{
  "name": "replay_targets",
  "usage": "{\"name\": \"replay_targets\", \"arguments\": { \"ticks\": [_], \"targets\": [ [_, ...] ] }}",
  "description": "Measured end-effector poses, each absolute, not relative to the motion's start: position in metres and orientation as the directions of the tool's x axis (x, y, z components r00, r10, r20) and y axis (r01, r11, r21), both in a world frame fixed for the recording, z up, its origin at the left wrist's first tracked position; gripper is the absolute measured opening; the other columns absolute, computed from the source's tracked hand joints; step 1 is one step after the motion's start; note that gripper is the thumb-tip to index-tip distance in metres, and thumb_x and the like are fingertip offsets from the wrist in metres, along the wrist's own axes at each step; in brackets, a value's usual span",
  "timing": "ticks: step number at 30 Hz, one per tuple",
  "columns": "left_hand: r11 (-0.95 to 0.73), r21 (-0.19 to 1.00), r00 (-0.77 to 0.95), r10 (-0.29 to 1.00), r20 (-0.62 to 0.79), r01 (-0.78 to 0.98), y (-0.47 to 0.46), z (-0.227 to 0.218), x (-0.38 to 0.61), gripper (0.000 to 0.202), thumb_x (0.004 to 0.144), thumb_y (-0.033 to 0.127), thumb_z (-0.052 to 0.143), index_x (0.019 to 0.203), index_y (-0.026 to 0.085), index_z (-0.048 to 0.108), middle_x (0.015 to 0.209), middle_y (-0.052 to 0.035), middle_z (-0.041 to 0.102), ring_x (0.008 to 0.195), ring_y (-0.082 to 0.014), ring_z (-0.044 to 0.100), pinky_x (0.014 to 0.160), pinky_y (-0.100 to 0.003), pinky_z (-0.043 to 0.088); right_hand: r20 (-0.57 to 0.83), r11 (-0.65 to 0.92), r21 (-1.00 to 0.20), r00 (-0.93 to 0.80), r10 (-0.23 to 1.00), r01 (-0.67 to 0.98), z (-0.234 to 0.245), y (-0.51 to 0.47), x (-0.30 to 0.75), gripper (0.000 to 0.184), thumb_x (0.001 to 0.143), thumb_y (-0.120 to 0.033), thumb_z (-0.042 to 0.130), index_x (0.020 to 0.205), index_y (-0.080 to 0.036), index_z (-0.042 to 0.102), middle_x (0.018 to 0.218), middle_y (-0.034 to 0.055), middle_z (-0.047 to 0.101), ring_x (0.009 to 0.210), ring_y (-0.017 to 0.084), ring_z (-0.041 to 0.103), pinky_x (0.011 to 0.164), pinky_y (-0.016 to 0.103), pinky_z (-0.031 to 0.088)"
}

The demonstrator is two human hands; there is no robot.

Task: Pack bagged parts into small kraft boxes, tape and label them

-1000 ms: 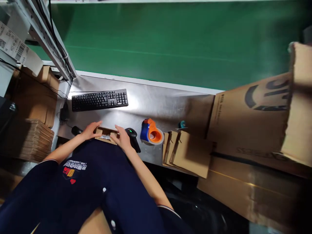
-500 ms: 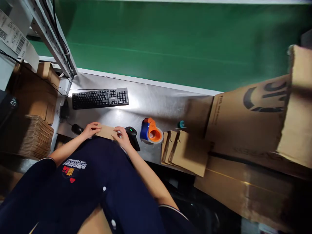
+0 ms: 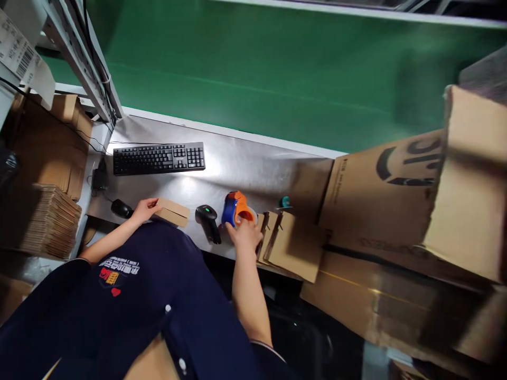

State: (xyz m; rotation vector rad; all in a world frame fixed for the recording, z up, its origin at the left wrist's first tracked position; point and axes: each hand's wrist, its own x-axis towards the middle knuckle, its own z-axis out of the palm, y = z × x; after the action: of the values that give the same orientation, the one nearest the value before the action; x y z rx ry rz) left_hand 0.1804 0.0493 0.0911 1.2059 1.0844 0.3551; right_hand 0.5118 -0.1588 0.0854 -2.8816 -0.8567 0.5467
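My left hand (image 3: 144,210) holds a small flat cardboard box (image 3: 173,212) by its left end, at the near edge of the metal table. The box is closed, with a seam along its near side. My right hand (image 3: 246,235) is closed over the near end of an orange and blue tape dispenser (image 3: 234,205), which rests on the table; its tape roll is partly hidden by the fingers. Between the box and the dispenser lies a black barcode scanner (image 3: 208,224) with a green light.
A black keyboard (image 3: 158,158) lies behind the box, with a mouse (image 3: 121,208) left of it. Folded cardboard pieces (image 3: 295,245) and large cartons (image 3: 380,184) stand to the right. Beyond the table runs a green conveyor belt (image 3: 253,68). Flattened cardboard (image 3: 51,221) is stacked at left.
My right hand has left the small box and moved right onto the tape dispenser. The left hand keeps hold of the box, which is now turned slightly. The view has shifted a little.
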Motion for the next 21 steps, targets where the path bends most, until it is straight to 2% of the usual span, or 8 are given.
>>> {"name": "replay_targets", "arguments": {
  "ticks": [2,4,7,9,11,16,19,21],
  "targets": [
    [0.369,0.871,0.522,0.698,-0.490,0.325,0.058,0.094,0.194,0.055,0.071,0.038,0.089,0.120,0.014,0.080,0.128,-0.0139,0.079,0.120,-0.0341,0.072,0.111,-0.050,0.054,-0.336,-0.817,-0.132,0.750,0.570,0.562,0.082,-0.148,0.512,0.051,0.084,-0.044,0.067,0.119,-0.006,0.073,0.128,0.0310,0.069,0.129,0.049,0.056,0.108,0.067,0.041],
    [0.359,0.862,0.551,0.664,-0.505,0.357,0.067,0.095,0.205,0.050,0.070,0.033,0.088,0.116,0.015,0.082,0.121,-0.0115,0.081,0.114,-0.0329,0.074,0.105,-0.047,0.056,-0.321,-0.824,-0.170,0.760,0.565,0.541,0.083,-0.139,0.510,0.047,0.086,-0.045,0.066,0.109,-0.004,0.075,0.119,0.0328,0.072,0.126,0.049,0.060,0.109,0.069,0.041],
    [0.343,0.848,0.579,0.622,-0.527,0.404,0.074,0.095,0.215,0.042,0.069,0.029,0.085,0.110,0.017,0.085,0.108,-0.0057,0.084,0.102,-0.0283,0.075,0.096,-0.040,0.058,-0.332,-0.788,-0.487,0.755,0.566,0.376,0.099,-0.136,0.508,0.048,0.084,-0.057,0.067,0.098,-0.012,0.076,0.099,0.0230,0.079,0.110,0.043,0.070,0.101,0.064,0.051],
    [0.341,0.841,0.579,0.613,-0.538,0.420,0.076,0.093,0.218,0.042,0.068,0.028,0.083,0.108,0.018,0.085,0.100,-0.0023,0.085,0.094,-0.0246,0.075,0.089,-0.036,0.058,-0.349,-0.633,-0.746,0.688,0.636,0.206,0.119,-0.139,0.502,0.052,0.078,-0.067,0.071,0.096,-0.018,0.076,0.091,0.0150,0.080,0.096,0.037,0.074,0.091,0.055,0.059],
    [0.356,0.835,0.579,0.604,-0.548,0.420,0.077,0.091,0.219,0.043,0.065,0.029,0.083,0.107,0.018,0.086,0.094,-0.0016,0.085,0.085,-0.0219,0.074,0.082,-0.032,0.058,-0.387,-0.495,-0.868,0.570,0.724,0.039,0.142,-0.140,0.485,0.051,0.073,-0.068,0.077,0.093,-0.021,0.076,0.085,0.0108,0.081,0.084,0.031,0.076,0.081,0.047,0.062],
    [0.349,0.863,0.696,0.513,-0.503,0.366,0.081,0.089,0.218,0.036,0.065,0.037,0.084,0.092,0.013,0.087,0.075,-0.0025,0.081,0.070,-0.0198,0.072,0.072,-0.029,0.056,-0.545,-0.520,-0.839,0.231,0.806,-0.162,0.178,-0.110,0.415,0.046,0.065,-0.065,0.087,0.075,-0.022,0.071,0.060,0.0033,0.073,0.053,0.023,0.067,0.054,0.035,0.056],
    [0.318,0.879,0.727,0.497,-0.474,0.356,0.085,0.089,0.218,0.029,0.065,0.038,0.085,0.083,0.015,0.086,0.073,-0.0008,0.080,0.073,-0.0207,0.072,0.075,-0.029,0.057,-0.559,-0.547,-0.829,0.206,0.803,-0.116,0.175,-0.093,0.391,0.050,0.063,-0.068,0.087,0.065,-0.022,0.065,0.053,0.0018,0.067,0.047,0.019,0.060,0.048,0.033,0.051],
    [0.330,0.875,0.730,0.487,-0.480,0.355,0.087,0.090,0.217,0.030,0.068,0.039,0.084,0.087,0.016,0.086,0.080,-0.0013,0.082,0.082,-0.0223,0.074,0.081,-0.030,0.058,-0.562,-0.556,-0.826,0.212,0.800,-0.090,0.166,-0.095,0.388,0.052,0.063,-0.070,0.085,0.063,-0.023,0.064,0.050,0.0014,0.065,0.045,0.019,0.057,0.046,0.033,0.048]
  ]
}}
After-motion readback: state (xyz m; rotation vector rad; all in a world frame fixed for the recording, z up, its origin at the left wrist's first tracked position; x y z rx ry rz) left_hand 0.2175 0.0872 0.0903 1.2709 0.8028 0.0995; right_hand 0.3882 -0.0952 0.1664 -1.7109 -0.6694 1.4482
